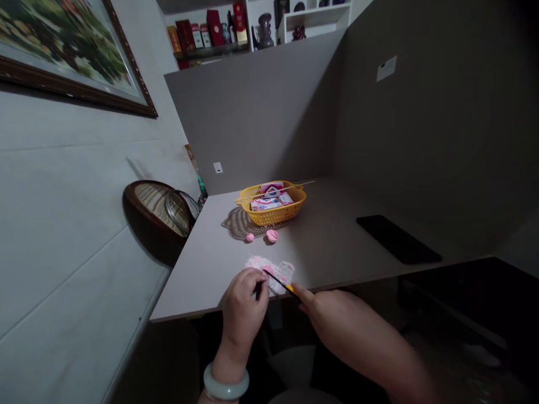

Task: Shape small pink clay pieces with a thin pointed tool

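Observation:
My left hand (244,303) is closed near the table's front edge, pinching something small and pink that I cannot make out; a pale jade bangle (225,387) circles its wrist. My right hand (311,303) grips a thin dark tool with a yellow band (280,282) whose tip points at the left fingers. Just behind both hands lies a crumpled pink and white wrapper (280,270). Two small pink clay pieces (272,235) sit farther back on the table.
A yellow basket (295,207) with small boxes and a thin stick across its rim stands at the back of the grey table (337,247). A black phone (398,239) lies at the right. Grey partition walls enclose the desk; a round brown object (147,224) leans at left.

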A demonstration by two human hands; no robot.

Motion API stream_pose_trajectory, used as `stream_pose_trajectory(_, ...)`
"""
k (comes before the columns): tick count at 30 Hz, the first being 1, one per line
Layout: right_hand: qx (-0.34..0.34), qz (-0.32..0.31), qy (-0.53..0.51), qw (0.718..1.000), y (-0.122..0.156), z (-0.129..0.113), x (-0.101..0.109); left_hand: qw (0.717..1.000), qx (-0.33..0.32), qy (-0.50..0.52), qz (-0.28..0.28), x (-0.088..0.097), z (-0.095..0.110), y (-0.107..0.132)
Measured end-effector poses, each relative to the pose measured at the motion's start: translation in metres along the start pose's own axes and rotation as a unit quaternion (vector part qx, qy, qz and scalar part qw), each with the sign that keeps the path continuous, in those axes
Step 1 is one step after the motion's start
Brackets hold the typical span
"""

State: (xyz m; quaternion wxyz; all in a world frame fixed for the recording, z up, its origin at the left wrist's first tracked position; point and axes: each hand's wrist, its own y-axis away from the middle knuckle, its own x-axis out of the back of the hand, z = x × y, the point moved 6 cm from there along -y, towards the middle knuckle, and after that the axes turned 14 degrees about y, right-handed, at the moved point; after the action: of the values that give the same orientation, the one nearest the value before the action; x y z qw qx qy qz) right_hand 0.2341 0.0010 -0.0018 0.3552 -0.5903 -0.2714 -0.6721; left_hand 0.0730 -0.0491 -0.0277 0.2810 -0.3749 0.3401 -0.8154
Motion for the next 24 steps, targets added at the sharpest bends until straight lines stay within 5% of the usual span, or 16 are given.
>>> stream_pose_trajectory(6, -0.005, -0.008, -0.003, 1.0, -0.029, -0.01, 0.011, 1.0, -0.007, -0.013, 0.006, 0.001, 0.002, -0.003)
stream_pose_trajectory(13, -0.002, 0.005, -0.008, 1.0, -0.001, 0.001, 0.0, 1.0, -0.004, 0.0, 0.003, 0.001, 0.002, -0.001)
stream_pose_trajectory(20, -0.001, 0.011, -0.013, 1.0, -0.027, -0.008, 0.006, 1.0, 0.0, -0.006, 0.003, 0.002, 0.004, -0.003)
stream_pose_trajectory(24, 0.008, 0.012, -0.012, 1.0, -0.011, -0.002, 0.001, 1.0, 0.008, 0.006, 0.001, 0.001, 0.002, -0.001)
